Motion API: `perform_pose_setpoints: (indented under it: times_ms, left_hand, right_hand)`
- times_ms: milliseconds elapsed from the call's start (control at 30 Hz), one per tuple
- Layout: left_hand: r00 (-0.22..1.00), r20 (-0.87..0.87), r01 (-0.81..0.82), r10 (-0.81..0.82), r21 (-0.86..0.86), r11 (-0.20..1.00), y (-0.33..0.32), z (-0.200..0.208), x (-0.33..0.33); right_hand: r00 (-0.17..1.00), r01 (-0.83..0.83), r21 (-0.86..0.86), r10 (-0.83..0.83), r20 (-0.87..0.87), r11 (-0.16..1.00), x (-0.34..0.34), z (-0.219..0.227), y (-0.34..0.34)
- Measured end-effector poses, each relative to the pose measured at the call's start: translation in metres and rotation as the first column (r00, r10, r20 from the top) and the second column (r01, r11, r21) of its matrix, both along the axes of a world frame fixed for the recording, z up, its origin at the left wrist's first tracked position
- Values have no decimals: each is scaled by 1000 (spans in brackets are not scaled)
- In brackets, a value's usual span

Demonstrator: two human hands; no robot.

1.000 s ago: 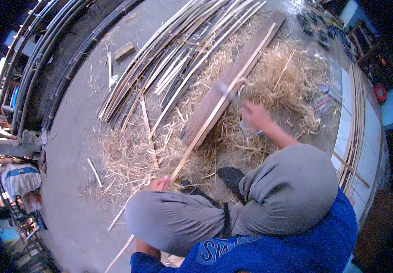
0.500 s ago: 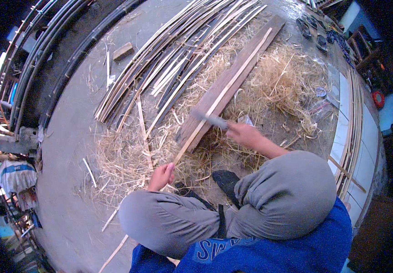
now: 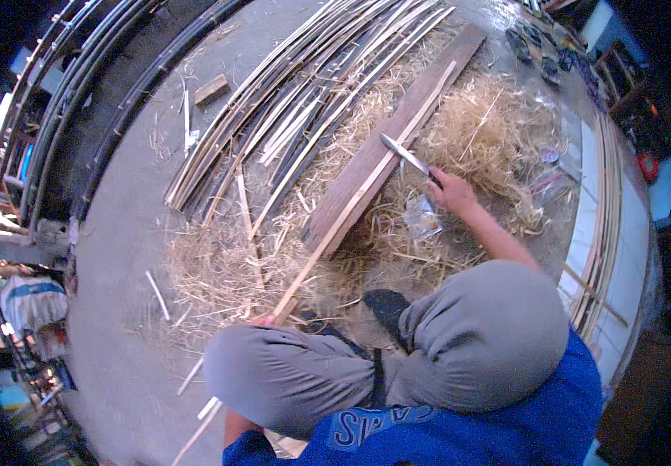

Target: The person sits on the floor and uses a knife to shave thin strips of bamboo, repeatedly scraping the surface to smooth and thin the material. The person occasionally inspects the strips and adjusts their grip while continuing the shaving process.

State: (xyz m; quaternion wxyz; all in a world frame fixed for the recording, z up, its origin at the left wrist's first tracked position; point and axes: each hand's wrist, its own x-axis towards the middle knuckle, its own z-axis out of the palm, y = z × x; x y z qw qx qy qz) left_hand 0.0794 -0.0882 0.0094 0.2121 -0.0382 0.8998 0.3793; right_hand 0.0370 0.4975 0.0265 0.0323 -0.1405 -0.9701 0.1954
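My right hand (image 3: 453, 193) is closed round the dark handle of a knife (image 3: 407, 154). The knife's blade lies across a long pale bamboo strip (image 3: 359, 196), about midway along a wooden plank (image 3: 343, 190). The strip runs lengthwise on this plank, and its near end reaches past the plank toward my left knee. There my left hand (image 3: 262, 320) grips the strip. Most of that hand is hidden behind the knee, with only a little of the fingers showing. Thin curled shavings (image 3: 219, 260) cover the floor around the plank.
Many long split strips (image 3: 273, 109) lie in a bundle at the far left of the plank. A shavings heap (image 3: 479, 128) sits to its right. A small wood block (image 3: 211, 89) rests on the grey floor. More strips (image 3: 603, 217) lie along white tiles at right. Dark poles (image 3: 130, 109) stretch along the left.
My right hand and the knife have moved away from me, up and to the right along the plank. My left hand has drawn back behind the knee, and the strip has slid toward me.
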Motion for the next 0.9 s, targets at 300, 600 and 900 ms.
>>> perform_pose_setpoints:
  times_ms: [300, 600, 900]
  left_hand:
    - [941, -223, 273, -253, 63, 960, 68, -6, -44]
    - [979, 47, 184, -197, 203, 962, 68, -13, -54]
    - [954, 259, 115, -150, 145, 983, 56, -3, -39]
  right_hand:
    - [898, -435, 87, 423, 123, 896, 23, 6, -72]
    - [872, -487, -62, 483, -75, 871, 23, 1, -98]
    - [977, -197, -121, 184, -111, 973, 23, -23, -53]
